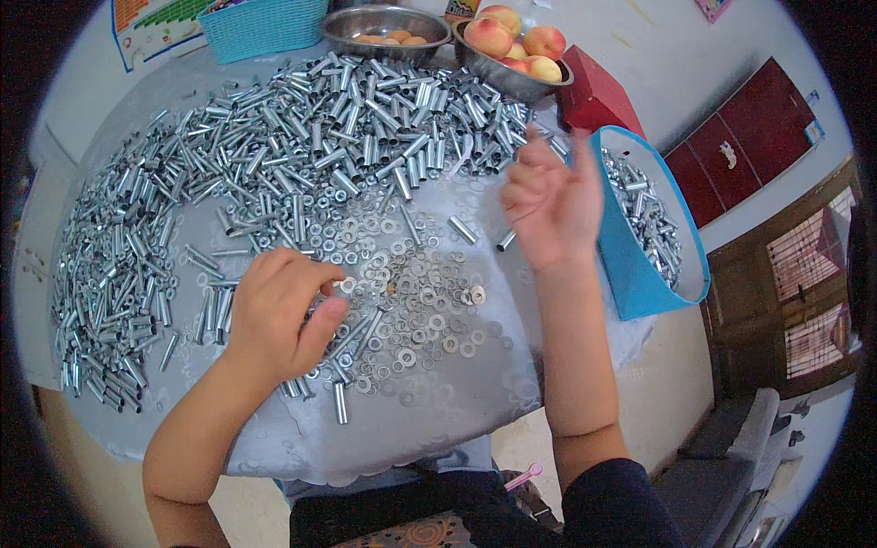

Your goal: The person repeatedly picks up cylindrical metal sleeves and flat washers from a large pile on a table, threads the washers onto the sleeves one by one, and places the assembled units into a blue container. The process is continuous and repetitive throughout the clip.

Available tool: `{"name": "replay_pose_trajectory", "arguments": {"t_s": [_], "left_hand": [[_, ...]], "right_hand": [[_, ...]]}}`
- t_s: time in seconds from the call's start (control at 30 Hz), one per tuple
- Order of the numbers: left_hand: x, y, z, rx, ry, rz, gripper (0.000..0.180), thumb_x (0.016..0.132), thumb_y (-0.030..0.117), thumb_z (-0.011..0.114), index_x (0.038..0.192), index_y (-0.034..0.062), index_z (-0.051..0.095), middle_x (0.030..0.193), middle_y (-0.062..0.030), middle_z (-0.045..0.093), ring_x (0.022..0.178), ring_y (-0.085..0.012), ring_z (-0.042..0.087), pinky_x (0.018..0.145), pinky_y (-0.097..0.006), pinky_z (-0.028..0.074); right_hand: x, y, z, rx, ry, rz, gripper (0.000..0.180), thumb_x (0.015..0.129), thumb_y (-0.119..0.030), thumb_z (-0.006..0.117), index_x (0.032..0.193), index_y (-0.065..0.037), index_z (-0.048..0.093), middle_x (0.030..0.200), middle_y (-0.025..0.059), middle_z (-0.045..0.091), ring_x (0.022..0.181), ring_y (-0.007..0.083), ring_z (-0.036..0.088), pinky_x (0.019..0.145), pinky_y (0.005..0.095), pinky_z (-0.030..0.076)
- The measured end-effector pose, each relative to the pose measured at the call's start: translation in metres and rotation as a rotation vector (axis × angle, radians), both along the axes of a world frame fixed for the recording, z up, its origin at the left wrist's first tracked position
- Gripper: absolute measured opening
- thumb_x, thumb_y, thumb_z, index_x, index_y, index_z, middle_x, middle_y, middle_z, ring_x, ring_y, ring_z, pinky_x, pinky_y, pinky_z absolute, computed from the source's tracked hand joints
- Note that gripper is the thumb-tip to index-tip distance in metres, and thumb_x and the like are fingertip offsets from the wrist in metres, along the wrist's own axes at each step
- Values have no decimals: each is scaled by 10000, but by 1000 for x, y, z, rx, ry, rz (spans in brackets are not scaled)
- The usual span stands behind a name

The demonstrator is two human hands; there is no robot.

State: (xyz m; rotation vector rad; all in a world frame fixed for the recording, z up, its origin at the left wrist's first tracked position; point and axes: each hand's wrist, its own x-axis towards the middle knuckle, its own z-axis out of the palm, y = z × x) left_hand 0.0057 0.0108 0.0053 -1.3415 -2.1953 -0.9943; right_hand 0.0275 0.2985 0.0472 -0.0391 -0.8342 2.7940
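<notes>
My left hand (279, 315) is low over the table, fingers curled and thumb bent in. At its fingertips is a flat metal washer (347, 285), apparently pinched, though the fingers partly hide the grip. Loose washers (429, 301) spread to the right of this hand, with a few bolts (370, 331) among them. Hex nuts (333, 194) lie just beyond. My right hand (553, 205) is raised beside the blue bin (630, 283), slightly blurred, palm showing, fingers loosely bent and thumb apart; nothing shows in it. The bin contains metal sleeves and bolts.
A big heap of metal sleeves (365, 119) curves along the table's far and left sides. Behind it stand a turquoise basket (265, 32), a steel bowl (343, 44) of eggs and another bowl (516, 84) of peaches. A red box (598, 96) sits behind the bin.
</notes>
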Motion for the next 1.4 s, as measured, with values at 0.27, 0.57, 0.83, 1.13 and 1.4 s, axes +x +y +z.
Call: {"name": "replay_pose_trajectory", "arguments": {"t_s": [0.27, 0.57, 0.83, 1.13, 1.4], "left_hand": [[-9, -4, 0, -187, -21, 134, 129, 810, 119, 606, 905, 33, 616, 882, -120, 602, 849, -319, 551, 758, -405, 437], [-26, -21, 3, -311, -60, 117, 251, 725, 164, 655, 939, 42, 602, 965, -120, 581, 921, -320, 563, 810, -403, 447], [-36, -28, -4, -224, -223, 388, 295, 736, 158, 682, 994, 45, 593, 1025, -125, 568, 978, -315, 553, 859, -392, 444], [-44, -34, -2, -304, -151, 397, 271, 768, 85, 592, 1036, 47, 568, 1068, -154, 551, 1032, -351, 533, 902, -419, 424], [-45, -35, -9, -207, -203, 371, 193, 838, 54, 574, 1030, 37, 565, 1068, -161, 550, 997, -348, 564, 856, -395, 460]], "right_hand": [[3, -60, -15, 1272, -110, 14, 173, 920, -195, 570, 933, -24, 597, 697, 25, 552, 598, 133, 515, 526, 258, 415], [8, -62, -31, 2095, 252, -89, 337, 800, -143, 676, 1098, -22, 575, 1112, 163, 554, 1062, 326, 524, 911, 392, 425], [3, -50, -52, 2229, 90, -269, 388, 802, -237, 669, 1131, -49, 585, 1053, 181, 567, 972, 373, 537, 836, 453, 453], [5, -56, -47, 2096, 147, -164, 170, 772, -89, 656, 939, -65, 631, 956, 140, 582, 933, 349, 539, 825, 441, 443], [3, -65, -53, 2074, 314, -119, 193, 800, -20, 607, 987, -58, 585, 975, 139, 574, 985, 343, 511, 872, 419, 400]]}}
